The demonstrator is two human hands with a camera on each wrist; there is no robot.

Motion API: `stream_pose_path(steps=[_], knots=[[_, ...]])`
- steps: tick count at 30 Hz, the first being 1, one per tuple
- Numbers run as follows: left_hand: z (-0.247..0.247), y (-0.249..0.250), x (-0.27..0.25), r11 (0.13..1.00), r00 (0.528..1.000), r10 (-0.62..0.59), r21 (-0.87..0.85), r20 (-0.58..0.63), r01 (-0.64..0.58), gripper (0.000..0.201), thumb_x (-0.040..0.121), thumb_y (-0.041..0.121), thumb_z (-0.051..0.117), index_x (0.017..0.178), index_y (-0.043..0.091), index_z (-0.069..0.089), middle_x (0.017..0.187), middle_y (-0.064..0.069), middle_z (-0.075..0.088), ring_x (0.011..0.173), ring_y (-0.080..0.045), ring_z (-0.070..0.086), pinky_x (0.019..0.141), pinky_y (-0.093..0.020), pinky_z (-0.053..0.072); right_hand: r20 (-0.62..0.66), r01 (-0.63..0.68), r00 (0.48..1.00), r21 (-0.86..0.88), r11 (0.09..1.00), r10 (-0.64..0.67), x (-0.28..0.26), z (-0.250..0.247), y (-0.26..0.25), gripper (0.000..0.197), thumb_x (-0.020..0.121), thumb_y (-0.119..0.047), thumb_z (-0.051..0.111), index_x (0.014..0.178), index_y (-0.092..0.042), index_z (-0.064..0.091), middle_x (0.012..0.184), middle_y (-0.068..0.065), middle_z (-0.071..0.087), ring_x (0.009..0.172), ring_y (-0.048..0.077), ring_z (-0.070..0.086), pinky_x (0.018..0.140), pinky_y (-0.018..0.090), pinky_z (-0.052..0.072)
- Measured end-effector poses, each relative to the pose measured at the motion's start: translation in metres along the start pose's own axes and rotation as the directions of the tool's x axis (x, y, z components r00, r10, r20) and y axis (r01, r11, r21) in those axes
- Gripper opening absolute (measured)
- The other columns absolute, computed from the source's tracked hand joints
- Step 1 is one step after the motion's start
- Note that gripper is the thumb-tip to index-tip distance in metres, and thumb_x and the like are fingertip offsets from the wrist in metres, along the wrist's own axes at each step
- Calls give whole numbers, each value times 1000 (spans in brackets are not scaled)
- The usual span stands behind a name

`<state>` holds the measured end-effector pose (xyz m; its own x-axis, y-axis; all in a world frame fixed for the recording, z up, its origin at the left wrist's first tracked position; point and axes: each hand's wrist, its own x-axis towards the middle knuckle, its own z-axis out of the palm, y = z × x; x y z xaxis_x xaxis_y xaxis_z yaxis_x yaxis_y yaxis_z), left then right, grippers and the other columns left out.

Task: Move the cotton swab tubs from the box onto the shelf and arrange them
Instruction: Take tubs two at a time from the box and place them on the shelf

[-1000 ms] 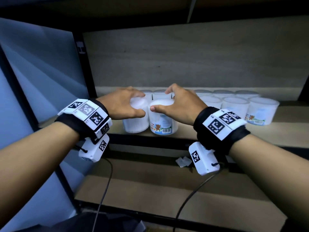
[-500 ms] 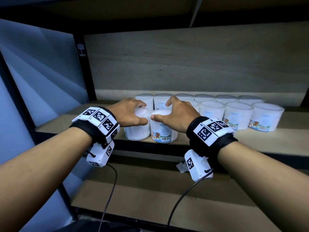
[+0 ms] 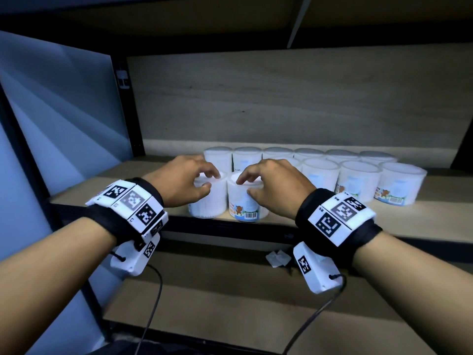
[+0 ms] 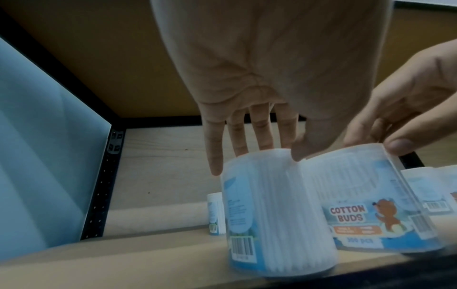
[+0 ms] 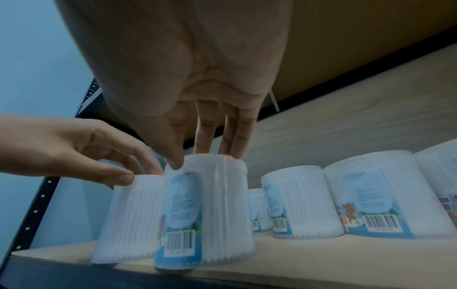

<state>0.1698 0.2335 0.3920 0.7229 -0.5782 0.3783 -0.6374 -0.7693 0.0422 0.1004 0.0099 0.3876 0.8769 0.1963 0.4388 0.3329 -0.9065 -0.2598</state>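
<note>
Two cotton swab tubs stand side by side at the front edge of the wooden shelf. My left hand arches over the left tub, thumb at the front of its lid rim and fingers behind it. My right hand holds the right tub the same way, pinching its top. That tub's bear label faces me. Both tubs rest on the board and touch each other. The box is out of view.
Behind and to the right, several more tubs stand in a back row and a front row. A blue panel and a black post close the left side. On the lower shelf lies crumpled paper.
Both hands have slid up from wrapping the tubs' sides to a fingertip hold on the lids. The two tubs stay at the shelf's front edge.
</note>
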Motion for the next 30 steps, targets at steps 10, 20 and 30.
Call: stream_pose_path(steps=[10, 20, 30], knots=[[5, -8, 15, 1000, 1000, -2, 17, 7, 2, 31, 90, 25, 63, 121, 29, 68, 118, 4, 66, 101, -15, 62, 85, -23, 43, -26, -65, 998, -10, 998, 65, 26, 9, 5, 30, 85, -18, 64, 95, -43, 76, 100, -15, 72, 99, 13, 64, 80, 23, 49], [18, -28, 49, 999, 998, -42, 2, 43, 42, 31, 91, 24, 63, 121, 30, 68, 119, 2, 66, 101, -17, 62, 87, -23, 43, -13, -78, 997, 13, 997, 78, 64, 16, 20, 22, 85, -17, 70, 94, -35, 80, 104, -12, 75, 100, 13, 67, 90, 26, 54], [30, -43, 71, 999, 998, -51, 7, 21, 51, 31, 93, 25, 63, 123, 29, 68, 123, -1, 65, 105, -18, 62, 86, -18, 37, -5, -77, 997, -3, 997, 77, 91, 25, 36, 30, 88, -7, 65, 95, -31, 81, 109, -10, 74, 102, 13, 67, 91, 24, 52]])
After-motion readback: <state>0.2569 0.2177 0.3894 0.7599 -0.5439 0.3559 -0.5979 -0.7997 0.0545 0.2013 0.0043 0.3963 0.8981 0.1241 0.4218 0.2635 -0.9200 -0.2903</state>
